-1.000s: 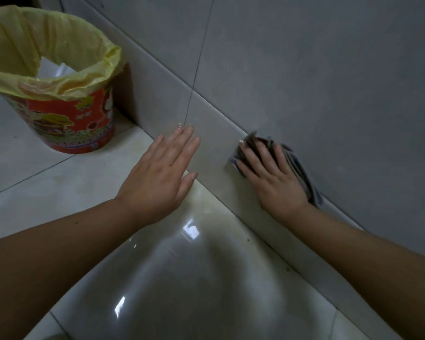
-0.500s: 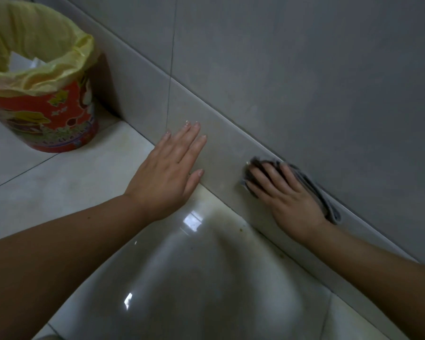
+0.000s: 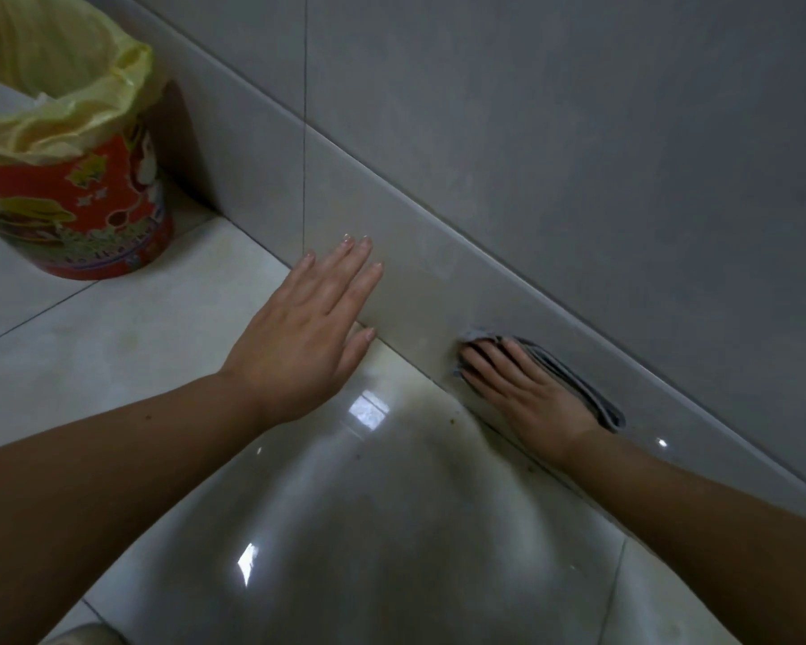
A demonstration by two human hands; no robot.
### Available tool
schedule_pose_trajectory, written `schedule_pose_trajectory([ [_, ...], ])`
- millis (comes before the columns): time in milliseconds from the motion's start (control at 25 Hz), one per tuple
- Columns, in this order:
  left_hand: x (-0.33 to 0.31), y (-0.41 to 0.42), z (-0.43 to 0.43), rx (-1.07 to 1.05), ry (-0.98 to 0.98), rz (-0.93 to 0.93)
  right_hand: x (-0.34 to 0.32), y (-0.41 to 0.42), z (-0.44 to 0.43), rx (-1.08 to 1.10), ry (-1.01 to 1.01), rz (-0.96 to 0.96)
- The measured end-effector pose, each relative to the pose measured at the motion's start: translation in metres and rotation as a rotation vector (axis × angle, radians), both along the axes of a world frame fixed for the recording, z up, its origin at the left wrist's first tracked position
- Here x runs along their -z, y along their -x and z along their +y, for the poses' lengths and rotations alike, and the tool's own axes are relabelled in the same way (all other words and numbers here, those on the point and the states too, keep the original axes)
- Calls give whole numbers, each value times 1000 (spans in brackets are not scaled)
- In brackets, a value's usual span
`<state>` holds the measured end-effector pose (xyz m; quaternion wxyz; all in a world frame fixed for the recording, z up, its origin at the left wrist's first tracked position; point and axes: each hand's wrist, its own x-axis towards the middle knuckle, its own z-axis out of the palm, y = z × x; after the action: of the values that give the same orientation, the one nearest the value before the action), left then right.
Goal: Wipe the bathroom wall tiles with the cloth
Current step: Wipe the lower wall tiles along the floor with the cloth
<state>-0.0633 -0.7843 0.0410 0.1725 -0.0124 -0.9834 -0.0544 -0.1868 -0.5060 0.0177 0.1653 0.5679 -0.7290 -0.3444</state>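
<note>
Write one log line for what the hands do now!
right hand: presses cloth on low wall tile | left hand: fingers flat on tile

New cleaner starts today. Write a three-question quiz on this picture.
1. True or false: the left hand has straight fingers and holds nothing.
2. Where does the bin stand? A) on the floor B) on a shelf C) in a sink
3. Fill in: the right hand presses the cloth against the bottom wall ____.
Key: 1 true; 2 A; 3 tile.
</note>
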Motion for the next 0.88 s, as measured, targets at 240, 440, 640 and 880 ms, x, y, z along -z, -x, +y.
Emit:
schedule_pose_trajectory([
  [240,-9,7,-14,-37,-51,25,-28,12,-34,-33,318,13],
  [440,3,-7,-31,-30,-23,-3,29,17,-92,-14,59,34],
  [640,11,-18,-49,-46,12,-35,65,17,-104,9,-220,-6],
  [880,4,-14,-27,-10,-1,-23,60,7,-36,-59,-184,-88],
])
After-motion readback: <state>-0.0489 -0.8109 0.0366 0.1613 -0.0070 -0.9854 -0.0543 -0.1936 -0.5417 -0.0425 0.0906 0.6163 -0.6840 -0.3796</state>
